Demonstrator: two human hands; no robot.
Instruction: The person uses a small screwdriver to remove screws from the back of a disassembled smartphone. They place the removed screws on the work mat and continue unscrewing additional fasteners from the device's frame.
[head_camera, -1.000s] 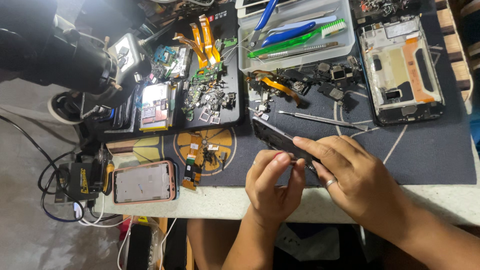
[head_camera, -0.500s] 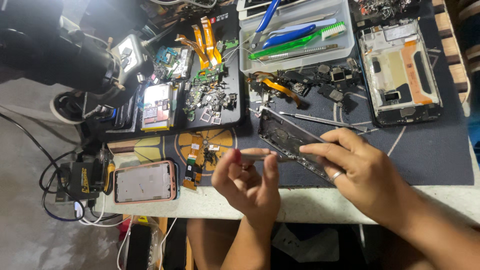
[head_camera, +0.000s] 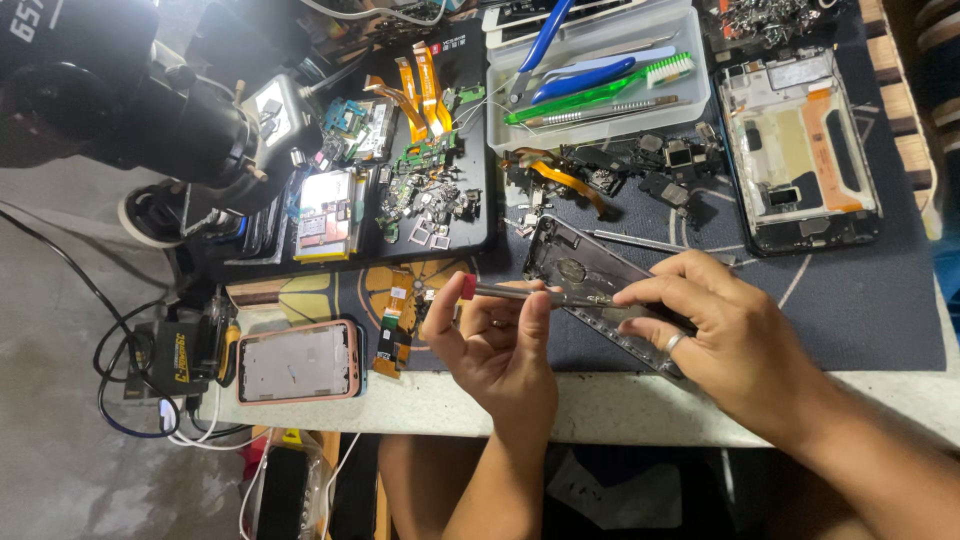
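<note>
My left hand (head_camera: 497, 345) grips a thin screwdriver (head_camera: 520, 292) with a red cap, held level over the near part of the dark work mat (head_camera: 860, 320). Its metal tip reaches a dark phone back cover (head_camera: 585, 280), which is tilted up off the mat. My right hand (head_camera: 715, 325) holds that cover from the right, fingers curled over its lower edge, a ring on one finger.
A clear tray (head_camera: 600, 85) with blue pliers and a green brush sits at the back. An opened phone frame (head_camera: 800, 150) lies at the right. A black tray of small parts (head_camera: 420, 190), a pink-cased phone (head_camera: 298, 362), a microscope (head_camera: 130, 110) and cables (head_camera: 120, 400) crowd the left.
The phone cover has been lifted and turned to face up. My left hand has opened from a curled grip and now holds the screwdriver level against the cover.
</note>
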